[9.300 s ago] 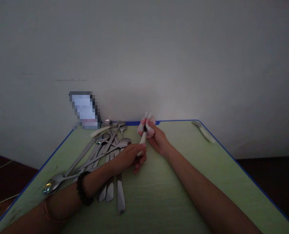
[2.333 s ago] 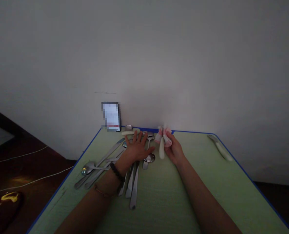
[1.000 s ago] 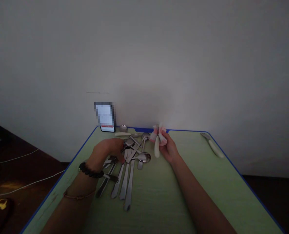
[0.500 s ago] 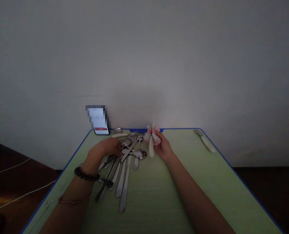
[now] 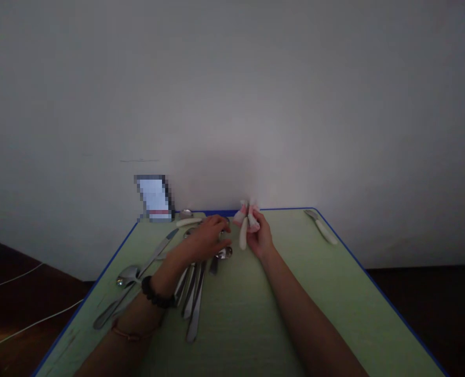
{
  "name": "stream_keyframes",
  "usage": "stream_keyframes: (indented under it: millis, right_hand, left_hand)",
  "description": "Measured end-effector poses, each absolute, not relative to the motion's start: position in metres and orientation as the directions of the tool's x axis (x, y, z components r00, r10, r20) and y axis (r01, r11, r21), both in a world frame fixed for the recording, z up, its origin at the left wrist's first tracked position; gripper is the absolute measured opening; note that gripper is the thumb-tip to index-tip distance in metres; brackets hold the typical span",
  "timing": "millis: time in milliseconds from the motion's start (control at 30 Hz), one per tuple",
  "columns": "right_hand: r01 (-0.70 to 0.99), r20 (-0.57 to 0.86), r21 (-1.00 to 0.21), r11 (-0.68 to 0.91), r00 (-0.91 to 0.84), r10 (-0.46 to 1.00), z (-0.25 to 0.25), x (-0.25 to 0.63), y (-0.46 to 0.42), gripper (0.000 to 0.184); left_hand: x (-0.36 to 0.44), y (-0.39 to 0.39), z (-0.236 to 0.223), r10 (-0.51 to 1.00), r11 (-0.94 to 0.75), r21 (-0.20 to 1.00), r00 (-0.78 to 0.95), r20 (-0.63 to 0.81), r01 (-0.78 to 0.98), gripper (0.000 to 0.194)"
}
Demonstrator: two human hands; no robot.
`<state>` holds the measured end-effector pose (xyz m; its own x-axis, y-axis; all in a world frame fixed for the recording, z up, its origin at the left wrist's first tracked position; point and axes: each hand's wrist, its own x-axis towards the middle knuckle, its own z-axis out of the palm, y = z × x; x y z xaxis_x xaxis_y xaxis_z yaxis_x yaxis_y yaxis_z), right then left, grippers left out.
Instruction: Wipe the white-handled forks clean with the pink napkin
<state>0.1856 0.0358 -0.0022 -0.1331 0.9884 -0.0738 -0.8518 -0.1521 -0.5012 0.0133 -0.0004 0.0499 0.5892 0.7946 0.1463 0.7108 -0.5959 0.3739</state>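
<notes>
My right hand grips a crumpled pink-and-white cloth above the far part of the table. A white-handled utensil stands upright in the cloth, handle down; its head is mostly hidden there. My left hand hovers over a pile of metal cutlery, fingers apart and pointing toward the cloth. Under and beside it lie a spoon and several long metal handles. A table knife and a spoon rest left of my wrist. Another white handle shows behind my left hand.
A fork with a white handle lies by the right edge of the pale green table, which has a blue rim. A lit phone leans against the wall at the back left. A spoon sits near the back edge.
My left hand has moved right across the pile. A knife and a spoon now show to the left of that arm. My right hand keeps hold of the cloth and utensil.
</notes>
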Motion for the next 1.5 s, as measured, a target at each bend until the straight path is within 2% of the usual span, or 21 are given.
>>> stream_keyframes:
  millis: [100,333,433,633,867,1033,1233,1500]
  right_hand:
    - [-0.868,-0.1,-0.486,-0.096,-0.054,0.994,0.0,0.188,0.035,0.01]
    - [-0.832,-0.127,-0.532,-0.16,-0.108,0.986,0.001,0.188,0.021,0.016]
    - [-0.817,-0.135,-0.55,-0.176,-0.12,0.983,-0.002,0.191,0.011,0.015]
    - [-0.833,-0.128,-0.529,-0.162,-0.11,0.986,-0.005,0.192,0.007,0.013]
    - [-0.803,-0.165,-0.568,-0.18,-0.104,0.981,-0.011,0.194,0.023,0.015]
    - [-0.759,-0.132,-0.648,-0.061,0.033,0.991,-0.012,0.201,0.036,0.014]
    - [-0.689,-0.053,-0.724,-0.045,-0.01,0.999,-0.012,0.196,0.035,0.013]
    - [-0.731,-0.071,-0.679,-0.06,-0.016,0.997,-0.011,0.195,0.033,0.008]
  left_hand:
    - [0.029,-0.002,0.029,0.767,-0.628,0.379,0.623,0.155,0.679,0.023]
    - [0.043,-0.001,0.0,0.718,-0.675,0.425,0.669,0.192,0.603,0.028]
    - [0.042,-0.001,-0.001,0.71,-0.679,0.452,0.674,0.204,0.579,0.03]
    - [0.04,0.004,0.0,0.73,-0.648,0.531,0.642,0.232,0.545,0.021]
    - [0.04,0.008,0.0,0.779,-0.582,0.619,0.58,0.238,0.527,0.018]
    - [0.041,0.005,-0.002,0.79,-0.567,0.616,0.572,0.22,0.547,0.028]
    - [0.048,0.002,0.0,0.826,-0.52,0.593,0.539,0.166,0.615,0.025]
    - [0.047,0.002,0.005,0.864,-0.427,0.669,0.492,0.105,0.608,0.021]
